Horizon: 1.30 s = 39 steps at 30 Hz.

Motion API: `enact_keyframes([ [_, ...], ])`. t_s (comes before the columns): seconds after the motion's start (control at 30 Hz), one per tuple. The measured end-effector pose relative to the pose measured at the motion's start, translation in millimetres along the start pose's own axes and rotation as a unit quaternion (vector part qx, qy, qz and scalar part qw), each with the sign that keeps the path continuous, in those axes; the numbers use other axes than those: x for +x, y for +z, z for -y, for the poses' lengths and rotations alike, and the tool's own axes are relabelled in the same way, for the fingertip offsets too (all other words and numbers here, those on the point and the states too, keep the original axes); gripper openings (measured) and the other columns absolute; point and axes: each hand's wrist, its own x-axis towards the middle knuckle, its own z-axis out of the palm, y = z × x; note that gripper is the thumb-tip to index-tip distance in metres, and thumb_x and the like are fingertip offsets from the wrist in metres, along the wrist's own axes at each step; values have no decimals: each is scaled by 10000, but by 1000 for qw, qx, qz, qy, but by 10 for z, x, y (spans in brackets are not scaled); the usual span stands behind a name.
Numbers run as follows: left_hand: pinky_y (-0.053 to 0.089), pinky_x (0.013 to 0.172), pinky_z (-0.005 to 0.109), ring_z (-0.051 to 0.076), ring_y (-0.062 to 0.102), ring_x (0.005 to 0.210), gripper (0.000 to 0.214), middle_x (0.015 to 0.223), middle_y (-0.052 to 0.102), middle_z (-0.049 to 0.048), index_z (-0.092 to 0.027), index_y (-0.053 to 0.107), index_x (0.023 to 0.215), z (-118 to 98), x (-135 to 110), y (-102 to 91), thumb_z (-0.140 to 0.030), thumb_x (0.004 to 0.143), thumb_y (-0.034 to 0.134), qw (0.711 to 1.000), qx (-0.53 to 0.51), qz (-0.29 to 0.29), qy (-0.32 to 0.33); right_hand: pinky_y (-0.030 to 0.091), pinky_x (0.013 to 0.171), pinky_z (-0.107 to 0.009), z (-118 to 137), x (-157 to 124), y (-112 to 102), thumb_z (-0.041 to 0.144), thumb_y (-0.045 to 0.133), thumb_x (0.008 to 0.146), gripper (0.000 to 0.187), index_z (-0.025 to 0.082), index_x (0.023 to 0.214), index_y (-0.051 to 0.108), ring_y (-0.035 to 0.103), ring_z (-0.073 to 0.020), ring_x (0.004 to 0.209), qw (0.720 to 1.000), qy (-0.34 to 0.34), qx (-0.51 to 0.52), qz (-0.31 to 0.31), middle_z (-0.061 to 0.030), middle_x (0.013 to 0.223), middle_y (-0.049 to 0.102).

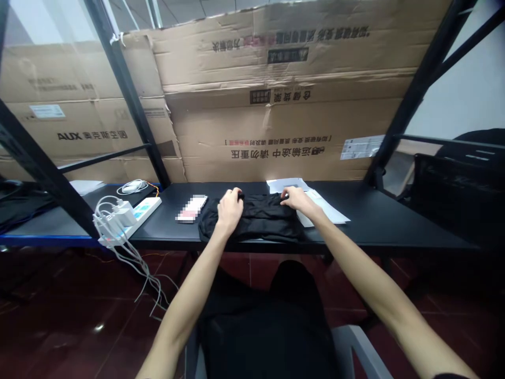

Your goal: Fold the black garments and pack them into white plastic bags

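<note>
A black garment (256, 218) lies bunched on the black table (386, 221) in front of me. My left hand (230, 206) rests on its left part, fingers curled and pinching the far top edge of the cloth. On the right, my right hand (295, 199) grips the garment's far right corner with closed fingers. Both arms reach forward from the chair where I sit.
A phone-like flat object (191, 209) lies left of the garment. White papers (319, 202) sit under and right of my right hand. A white power strip (130, 217) with chargers and dangling cables stands at the left edge. Cardboard boxes (284, 105) and black rack posts (126, 95) line the back.
</note>
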Motion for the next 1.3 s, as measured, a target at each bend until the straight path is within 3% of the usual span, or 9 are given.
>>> enact_keyframes([
  [0.17, 551, 1053, 368, 288, 709, 1225, 342, 1320, 716, 147, -193, 672, 1361, 507, 86, -247, -189, 1046, 538, 997, -4, -62, -46, 509, 740, -274, -25, -3, -40, 204, 826, 878, 222, 181, 1094, 781, 734, -227, 882, 1000, 9, -15, -1, -97, 1030, 796],
  [0.33, 531, 1098, 408, 313, 702, 1253, 328, 1291, 735, 156, -189, 728, 1285, 818, -3, -275, -169, 1001, 564, 996, 64, -13, -59, 509, 763, -288, -71, -45, -30, 197, 809, 889, 209, 181, 1095, 778, 745, -255, 957, 1000, 1, -24, -6, -114, 1065, 803],
  [0.43, 485, 1158, 450, 327, 680, 1309, 345, 1320, 740, 164, -187, 754, 1266, 837, 14, -225, -153, 993, 547, 995, 90, 2, -37, 519, 807, -288, -108, -50, -31, 207, 821, 880, 184, 191, 1059, 781, 744, -260, 1017, 1000, -10, -24, -13, -106, 1108, 811],
  [0.57, 424, 1211, 519, 338, 672, 1329, 347, 1362, 758, 158, -200, 744, 1317, 829, 156, -175, -273, 1061, 521, 997, 77, 28, -11, 536, 815, -285, -167, -40, -67, 218, 815, 884, 144, 200, 1024, 792, 751, -243, 976, 1000, -17, -14, -12, -83, 1045, 821],
  [0.7, 377, 1228, 562, 335, 680, 1317, 304, 1346, 790, 139, -225, 766, 1271, 877, 282, -146, -260, 1016, 605, 996, 50, 74, 19, 558, 837, -291, -190, -50, -134, 195, 831, 835, 171, 220, 1003, 807, 760, -239, 968, 1000, -26, -5, -15, -54, 1004, 822],
  [0.87, 330, 1224, 574, 320, 682, 1302, 293, 1313, 807, 105, -265, 790, 1226, 939, 283, -151, -234, 972, 648, 998, 10, 42, 35, 562, 909, -313, -186, -133, -220, 200, 824, 806, 191, 241, 993, 824, 763, -246, 1008, 998, -50, 11, -44, -32, 1042, 824],
  [1.17, 220, 1269, 537, 270, 680, 1260, 224, 1234, 816, 18, -328, 818, 1094, 961, -1, -401, -314, 1035, 602, 998, -43, -20, 42, 584, 937, -369, -191, -624, -379, 278, 760, 878, 230, 237, 1089, 841, 760, -277, 1043, 990, -90, 91, -57, -63, 1100, 836],
  [1.3, 314, 1263, 492, 261, 673, 1282, 220, 1279, 803, 11, -316, 805, 1107, 954, -269, -522, -341, 1047, 595, 996, -74, -44, 24, 594, 870, -362, -202, -922, -358, 312, 736, 888, 200, 243, 1061, 810, 739, -286, 1106, 982, -110, 137, -65, -83, 1183, 812],
])
